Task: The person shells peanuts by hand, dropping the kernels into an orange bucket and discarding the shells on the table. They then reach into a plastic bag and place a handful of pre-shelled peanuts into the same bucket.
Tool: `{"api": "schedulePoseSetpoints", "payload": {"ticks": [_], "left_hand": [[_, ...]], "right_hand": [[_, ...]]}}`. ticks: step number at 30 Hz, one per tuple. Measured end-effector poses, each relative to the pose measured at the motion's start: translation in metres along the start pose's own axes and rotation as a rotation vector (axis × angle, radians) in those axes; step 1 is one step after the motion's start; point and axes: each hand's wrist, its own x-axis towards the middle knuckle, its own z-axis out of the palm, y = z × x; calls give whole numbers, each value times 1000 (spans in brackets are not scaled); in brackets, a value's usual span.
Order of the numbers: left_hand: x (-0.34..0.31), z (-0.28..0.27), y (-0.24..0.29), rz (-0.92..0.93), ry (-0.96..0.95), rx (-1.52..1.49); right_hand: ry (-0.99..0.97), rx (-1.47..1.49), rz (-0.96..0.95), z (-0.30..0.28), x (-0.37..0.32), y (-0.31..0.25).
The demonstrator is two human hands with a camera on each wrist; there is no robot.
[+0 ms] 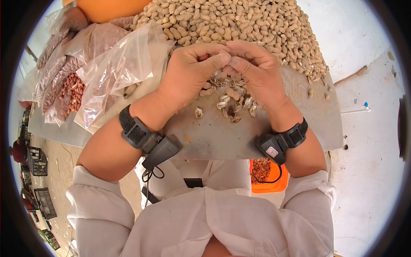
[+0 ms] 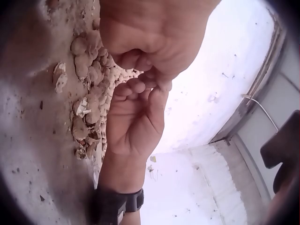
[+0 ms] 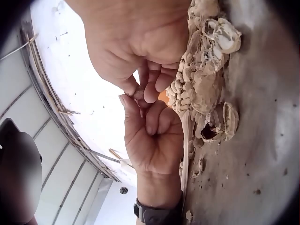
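Both hands meet at their fingertips over the near edge of a heap of unshelled peanuts point(image 1: 239, 21). The left hand point(image 1: 188, 70) has its fingers curled, and a reddish kernel point(image 1: 204, 57) shows inside them. Thumb and fingers of the right hand point(image 1: 262, 75) pinch a small peanut point(image 3: 139, 93), seen in the right wrist view, where the left thumb tip touches it too. Its far side is hidden by the fingers. Beneath the hands, broken shells point(image 1: 233, 96) lie on the metal tabletop point(image 1: 205, 132).
Clear plastic bags point(image 1: 124, 64) and bagged red kernels point(image 1: 72, 92) stand at the left, with an orange container point(image 1: 109, 8) behind. An orange basket point(image 1: 278, 185) holding reddish pieces sits below the table edge. Black crates point(image 1: 45, 203) stand on the floor at far left.
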Motion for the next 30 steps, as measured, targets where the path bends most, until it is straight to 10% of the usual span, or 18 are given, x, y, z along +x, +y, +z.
{"api": "schedulePoseSetpoints", "payload": {"ticks": [30], "left_hand": [[2,2,-12,-11,19,-223]], "right_hand": [[-39,22,-34,6,-3,-2]]}}
